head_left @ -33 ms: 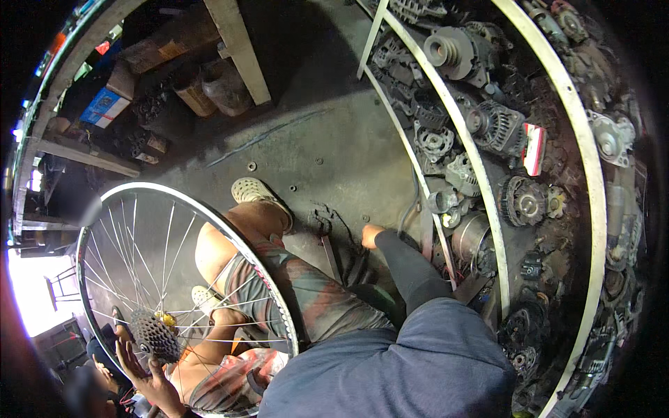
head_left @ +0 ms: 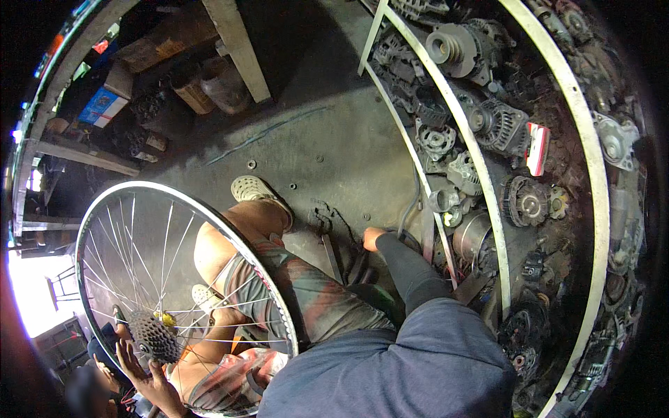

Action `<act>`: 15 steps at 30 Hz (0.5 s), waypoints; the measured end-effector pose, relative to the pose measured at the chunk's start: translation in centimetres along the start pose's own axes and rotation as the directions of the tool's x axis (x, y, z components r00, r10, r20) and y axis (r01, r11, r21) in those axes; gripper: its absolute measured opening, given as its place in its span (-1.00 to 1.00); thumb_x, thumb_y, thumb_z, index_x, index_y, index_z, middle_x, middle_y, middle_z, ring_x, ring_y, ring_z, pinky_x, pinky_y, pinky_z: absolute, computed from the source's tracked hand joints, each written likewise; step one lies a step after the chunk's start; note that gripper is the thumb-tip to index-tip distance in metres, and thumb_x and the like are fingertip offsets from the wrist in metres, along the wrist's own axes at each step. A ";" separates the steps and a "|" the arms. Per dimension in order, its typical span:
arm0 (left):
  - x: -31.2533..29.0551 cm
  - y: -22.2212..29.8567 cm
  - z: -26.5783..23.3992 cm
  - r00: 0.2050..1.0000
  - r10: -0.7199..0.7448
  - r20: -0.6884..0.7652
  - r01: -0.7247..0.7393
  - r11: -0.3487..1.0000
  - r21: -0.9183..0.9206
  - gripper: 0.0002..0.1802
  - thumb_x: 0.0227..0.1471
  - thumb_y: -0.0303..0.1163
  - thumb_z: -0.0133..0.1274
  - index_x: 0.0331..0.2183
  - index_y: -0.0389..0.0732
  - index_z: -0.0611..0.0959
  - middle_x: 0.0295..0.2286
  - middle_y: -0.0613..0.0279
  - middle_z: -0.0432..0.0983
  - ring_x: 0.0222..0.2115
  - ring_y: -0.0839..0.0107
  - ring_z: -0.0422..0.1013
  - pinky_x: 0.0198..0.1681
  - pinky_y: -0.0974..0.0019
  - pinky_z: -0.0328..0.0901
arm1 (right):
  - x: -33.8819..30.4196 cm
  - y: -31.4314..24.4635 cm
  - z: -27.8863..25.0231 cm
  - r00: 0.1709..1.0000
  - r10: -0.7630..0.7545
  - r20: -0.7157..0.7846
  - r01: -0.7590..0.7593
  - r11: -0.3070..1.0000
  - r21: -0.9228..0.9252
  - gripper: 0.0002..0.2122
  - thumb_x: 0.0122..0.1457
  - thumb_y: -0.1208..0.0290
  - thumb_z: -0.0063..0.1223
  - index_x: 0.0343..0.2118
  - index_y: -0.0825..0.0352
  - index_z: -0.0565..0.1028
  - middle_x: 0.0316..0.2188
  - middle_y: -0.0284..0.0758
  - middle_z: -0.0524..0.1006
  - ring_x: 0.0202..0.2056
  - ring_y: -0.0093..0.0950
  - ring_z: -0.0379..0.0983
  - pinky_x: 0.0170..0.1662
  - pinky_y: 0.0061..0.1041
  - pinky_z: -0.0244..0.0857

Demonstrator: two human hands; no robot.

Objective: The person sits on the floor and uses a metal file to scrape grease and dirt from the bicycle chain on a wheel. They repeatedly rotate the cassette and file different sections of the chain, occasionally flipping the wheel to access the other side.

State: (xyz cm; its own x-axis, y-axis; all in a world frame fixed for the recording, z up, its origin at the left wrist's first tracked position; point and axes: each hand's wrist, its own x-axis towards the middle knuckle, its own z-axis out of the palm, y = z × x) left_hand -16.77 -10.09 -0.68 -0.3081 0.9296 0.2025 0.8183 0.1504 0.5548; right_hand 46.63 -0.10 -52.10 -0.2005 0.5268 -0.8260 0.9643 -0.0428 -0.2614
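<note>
A bicycle wheel [head_left: 198, 193] with a silver-edged rim and thin spokes stands at the left, across my legs. On its hub sits a dark cassette of stacked sprockets [head_left: 153, 336], with a yellow part behind it. My left hand [head_left: 155, 384] is beside the cassette at the lower left, fingers spread and nothing visible in it. Low in front of me at the centre, my right hand [head_left: 374, 239] is closed at the end of a dark sleeve. Its fingertips face away, and what they hold, if anything, is hidden. A dark bar [head_left: 332, 258] stands near it.
Metal shelving [head_left: 496, 205] on the right carries several alternators [head_left: 503, 125] and a red-and-white box [head_left: 536, 149]. A wooden-framed rack [head_left: 240, 49] at the upper left holds a blue-and-white box [head_left: 103, 106]. Small rings [head_left: 251, 164] lie on the floor. Another person [head_left: 87, 390] is at the lower left.
</note>
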 end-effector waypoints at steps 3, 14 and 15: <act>0.8 -1.7 -0.1 0.998 -0.036 0.043 0.036 0.999 -0.002 -0.01 0.43 0.08 0.23 0.56 -0.29 0.26 0.51 -0.11 0.27 0.53 -0.01 0.20 0.59 -0.10 0.03 | -0.3 0.0 5.1 0.992 0.120 -0.036 -0.114 0.986 0.123 -0.71 0.24 0.39 0.17 -0.12 0.43 0.81 -0.07 0.14 0.76 0.02 0.15 0.74 0.08 0.06 0.60; 0.3 -0.2 -0.7 0.995 -0.058 0.086 0.047 0.991 0.122 0.10 0.42 0.34 0.11 0.56 -0.33 0.26 0.53 -0.13 0.22 0.56 -0.01 0.12 0.62 -0.07 -0.07 | -0.3 -16.6 -1.1 0.983 0.181 0.023 -0.176 0.909 0.378 -0.11 0.34 -0.22 0.30 0.47 0.46 0.36 0.41 0.16 0.47 0.37 0.08 0.49 0.39 0.02 0.45; 0.2 0.2 -0.9 0.995 -0.062 0.081 0.052 0.992 0.118 0.11 0.43 0.35 0.10 0.56 -0.33 0.26 0.53 -0.13 0.22 0.56 -0.01 0.12 0.62 -0.07 -0.08 | 1.8 -16.5 0.7 0.982 0.189 -0.017 -0.168 0.905 0.390 -0.15 0.35 -0.21 0.30 0.45 0.42 0.39 0.38 0.13 0.51 0.34 0.07 0.53 0.35 0.04 0.47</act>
State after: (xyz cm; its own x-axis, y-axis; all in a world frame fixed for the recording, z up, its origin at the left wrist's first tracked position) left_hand -17.11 -10.21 0.23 -0.3180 0.9426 0.1020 0.8528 0.2373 0.4653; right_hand 30.24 0.94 -49.67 -0.0113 0.5236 -0.8519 0.8391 -0.4584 -0.2929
